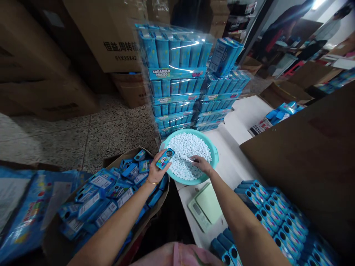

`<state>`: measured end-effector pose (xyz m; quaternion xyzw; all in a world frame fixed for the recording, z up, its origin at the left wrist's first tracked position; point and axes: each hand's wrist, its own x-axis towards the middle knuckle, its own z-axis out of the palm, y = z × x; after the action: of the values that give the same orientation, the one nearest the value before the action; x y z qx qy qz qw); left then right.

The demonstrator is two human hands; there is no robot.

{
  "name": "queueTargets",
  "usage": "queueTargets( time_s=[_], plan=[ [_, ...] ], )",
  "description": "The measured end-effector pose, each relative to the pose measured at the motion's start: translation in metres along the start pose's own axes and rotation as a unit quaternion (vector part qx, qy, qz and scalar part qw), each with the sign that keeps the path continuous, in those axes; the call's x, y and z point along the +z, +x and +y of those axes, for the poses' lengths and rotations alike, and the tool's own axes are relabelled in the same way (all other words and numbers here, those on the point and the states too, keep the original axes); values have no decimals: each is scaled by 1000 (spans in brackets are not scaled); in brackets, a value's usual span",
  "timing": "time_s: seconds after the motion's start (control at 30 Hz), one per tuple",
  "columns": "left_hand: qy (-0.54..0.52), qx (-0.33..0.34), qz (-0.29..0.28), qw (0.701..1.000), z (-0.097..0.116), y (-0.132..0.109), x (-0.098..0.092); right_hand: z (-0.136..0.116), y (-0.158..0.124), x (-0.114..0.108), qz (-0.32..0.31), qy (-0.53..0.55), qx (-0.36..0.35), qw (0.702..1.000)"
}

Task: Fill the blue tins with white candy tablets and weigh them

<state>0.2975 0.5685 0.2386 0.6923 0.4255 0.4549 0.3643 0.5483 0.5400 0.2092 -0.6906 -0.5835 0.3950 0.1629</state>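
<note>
My left hand grips a small blue candy box with a round dark opening or window at one end, at the left rim of the basin. A turquoise basin holds a heap of small white candies. Over these candies, my right hand is closed on a small shiny scoop-like tool, whose far end is partly hidden among them. Below the basin, a pale green kitchen scale lies on the white table.
A carton of loose blue boxes stands at the left. Plastic-wrapped display packs are stacked behind the basin. Rows of upright blue boxes fill the lower right, beside a tall cardboard panel. Two people are in the background.
</note>
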Motion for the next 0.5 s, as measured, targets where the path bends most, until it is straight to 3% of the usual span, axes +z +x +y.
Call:
queueTargets(
  time_s=[0.17, 0.23, 0.37, 0.5],
  plan=[
    [28, -18, 0, 999, -7, 7, -6, -18, -20, -44, 3, 107, -40, 993],
    [38, 1, -6, 999, -5, 11, -2, -35, -31, -66, 4, 93, -64, 994],
    [60, 36, -48, 996, 3, 20, 10, -79, -50, -99, 9, -76, -112, 991],
    [80, 41, -82, 992, 7, 23, 17, -119, -60, -105, 28, -293, -66, 954]
  ],
)
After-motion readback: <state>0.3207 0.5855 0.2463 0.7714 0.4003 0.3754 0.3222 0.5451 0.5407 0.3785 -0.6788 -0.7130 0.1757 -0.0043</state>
